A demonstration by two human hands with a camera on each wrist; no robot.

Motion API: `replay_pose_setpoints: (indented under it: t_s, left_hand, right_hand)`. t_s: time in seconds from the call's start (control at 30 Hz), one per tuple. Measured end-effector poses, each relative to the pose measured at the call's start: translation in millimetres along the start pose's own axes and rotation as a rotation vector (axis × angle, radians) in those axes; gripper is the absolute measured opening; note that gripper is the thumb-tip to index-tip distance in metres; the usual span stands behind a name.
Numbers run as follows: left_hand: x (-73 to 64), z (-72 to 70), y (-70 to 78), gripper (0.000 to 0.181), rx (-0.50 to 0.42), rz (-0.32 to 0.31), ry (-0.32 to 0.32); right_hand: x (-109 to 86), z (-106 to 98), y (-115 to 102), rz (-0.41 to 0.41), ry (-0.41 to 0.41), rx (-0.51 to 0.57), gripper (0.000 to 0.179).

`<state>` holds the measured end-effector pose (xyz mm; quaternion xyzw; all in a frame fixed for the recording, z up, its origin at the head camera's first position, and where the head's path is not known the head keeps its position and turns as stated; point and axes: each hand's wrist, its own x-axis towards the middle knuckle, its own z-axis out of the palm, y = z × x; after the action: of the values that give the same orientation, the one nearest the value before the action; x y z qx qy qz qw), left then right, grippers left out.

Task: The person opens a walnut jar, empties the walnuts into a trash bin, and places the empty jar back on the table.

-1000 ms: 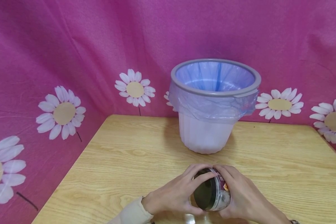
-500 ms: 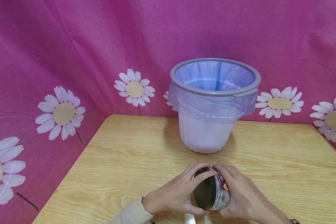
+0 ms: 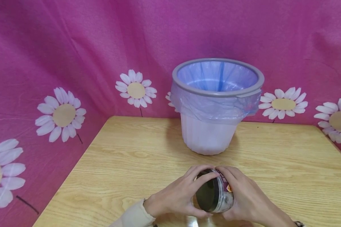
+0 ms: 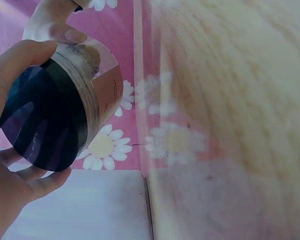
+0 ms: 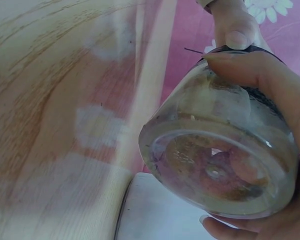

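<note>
A clear jar [image 5: 215, 170] with a dark lid [image 4: 45, 117] and a maroon label [image 3: 225, 183] lies tipped on its side between both hands, above the near part of the table. The left hand [image 3: 181, 192] grips the lid, its fingers and thumb curled round the rim. My right hand [image 3: 247, 195] holds the jar's body, thumb on one side and fingers on the other. Through the base, in the right wrist view, the inside looks smeared with brownish residue. The fingers of the right hand are partly hidden behind the jar in the head view.
A white bin [image 3: 208, 135] with a grey rim and a bluish plastic liner [image 3: 215, 107] stands beyond the hands, near the back of the wood-grain table [image 3: 125, 157]. A pink cloth [image 3: 159, 31] printed with daisies hangs behind and at the left.
Hands and jar keep nearly the same place and grip. The head view has shifted very slightly.
</note>
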<state>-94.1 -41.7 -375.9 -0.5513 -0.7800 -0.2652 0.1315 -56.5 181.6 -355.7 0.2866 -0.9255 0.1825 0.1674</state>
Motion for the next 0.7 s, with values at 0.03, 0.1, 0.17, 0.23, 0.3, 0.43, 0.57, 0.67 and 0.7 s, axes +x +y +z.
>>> replay_pose_setpoints:
  t_s: [0.03, 0.1, 0.17, 0.23, 0.3, 0.43, 0.57, 0.67, 0.7]
  left_hand:
    - [0.0, -0.1, 0.0, 0.102, -0.004, -0.001, 0.000]
    - [-0.1, -0.5, -0.1, 0.102, -0.009, -0.003, 0.003]
    - [-0.1, -0.7, -0.2, 0.102, -0.011, -0.004, 0.009]
    - [-0.4, -0.9, -0.2, 0.102, -0.012, -0.008, 0.013]
    - [-0.8, -0.8, -0.1, 0.102, -0.012, -0.010, 0.019]
    - [-1.2, -1.0, 0.1, 0.102, -0.014, -0.016, 0.023]
    - [-1.1, -1.1, -0.1, 0.102, -0.028, -0.025, 0.024]
    - [-0.8, -0.5, -0.6, 0.101, -0.034, -0.033, 0.025]
    - [-0.8, -0.2, -0.8, 0.101, -0.035, -0.034, 0.026]
  right_hand:
    - [0.0, -0.1, -0.1, 0.000, 0.001, -0.001, 0.105]
    - [-0.1, -0.3, -0.2, 0.003, -0.001, 0.000, 0.105]
    - [-0.1, -0.6, -0.2, 0.009, -0.006, 0.002, 0.105]
    - [-0.1, -0.7, -0.2, 0.015, -0.010, 0.004, 0.105]
    - [0.1, -0.6, -0.1, 0.018, -0.013, 0.007, 0.105]
    - [0.6, 0.0, 0.5, 0.006, 0.005, 0.002, 0.105]
    - [0.9, 0.4, 1.4, -0.008, 0.022, -0.001, 0.105]
    - [0.6, 0.7, 2.2, -0.008, 0.026, 0.001, 0.106]
    - [0.5, 0.8, 2.5, -0.006, 0.025, 0.002, 0.107]
